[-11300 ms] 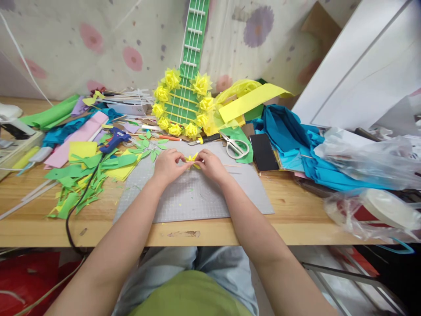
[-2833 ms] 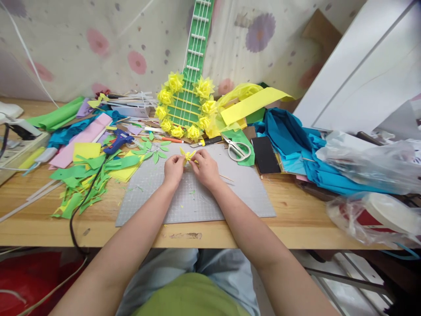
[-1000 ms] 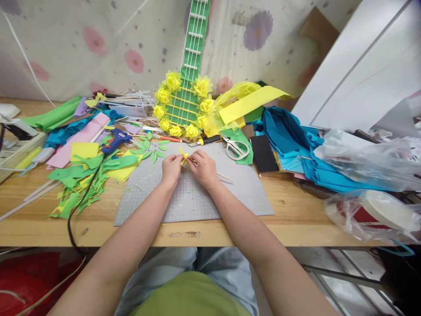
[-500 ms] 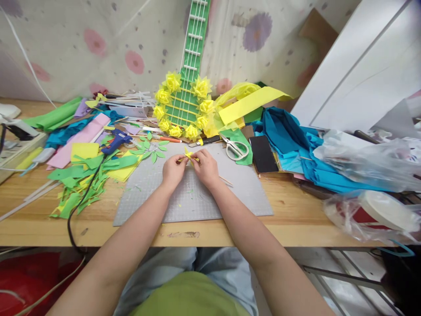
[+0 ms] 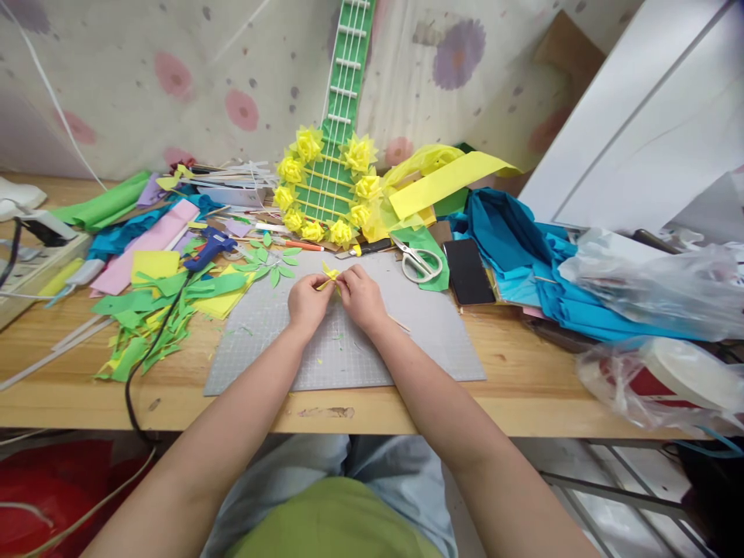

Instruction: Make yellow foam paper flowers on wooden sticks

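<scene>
Both hands' fingers (image 5: 326,284) around yellow flower (image 5: 331,272)

A gray cutting mat (image 5: 349,364) lies on the wooden desk (image 5: 511,372) beneath the left grip (image 5: 308,304) and right grip (image 5: 361,298), paper scraps (image 5: 139,345) and a power strip (image 5: 29,280) to their left, crumpled blue paper (image 5: 505,229) to their right.

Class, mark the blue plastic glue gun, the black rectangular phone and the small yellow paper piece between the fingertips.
Glue gun (image 5: 212,243), head view: blue body.
Phone (image 5: 468,271), head view: dark screen.
Yellow paper piece (image 5: 331,272), head view: exposed upper part.
</scene>
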Demonstrator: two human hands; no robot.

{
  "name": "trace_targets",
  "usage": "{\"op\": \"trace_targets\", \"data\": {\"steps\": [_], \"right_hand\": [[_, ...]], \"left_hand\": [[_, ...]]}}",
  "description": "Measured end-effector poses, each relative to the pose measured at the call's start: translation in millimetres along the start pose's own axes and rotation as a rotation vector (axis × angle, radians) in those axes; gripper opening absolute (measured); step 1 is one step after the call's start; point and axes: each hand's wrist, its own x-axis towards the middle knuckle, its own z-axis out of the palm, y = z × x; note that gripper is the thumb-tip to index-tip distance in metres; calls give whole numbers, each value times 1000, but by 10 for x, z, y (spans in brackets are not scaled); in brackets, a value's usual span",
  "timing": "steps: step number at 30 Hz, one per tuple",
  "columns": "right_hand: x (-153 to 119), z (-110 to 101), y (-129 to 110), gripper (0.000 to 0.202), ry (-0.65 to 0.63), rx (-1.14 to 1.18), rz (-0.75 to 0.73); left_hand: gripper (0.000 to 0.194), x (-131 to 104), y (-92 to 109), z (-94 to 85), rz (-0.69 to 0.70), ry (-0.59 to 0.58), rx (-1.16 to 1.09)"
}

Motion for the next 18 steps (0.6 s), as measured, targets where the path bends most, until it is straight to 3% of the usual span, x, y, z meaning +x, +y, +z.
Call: {"op": "trace_targets", "data": {"steps": [7, 18], "right_hand": [[11, -1, -36, 17, -22, 0, -5], [19, -54, -12, 8, -52, -5, 81]], "left_hand": [[13, 5, 42, 0, 6, 21, 54], [13, 132, -50, 5, -16, 131, 6]]}}
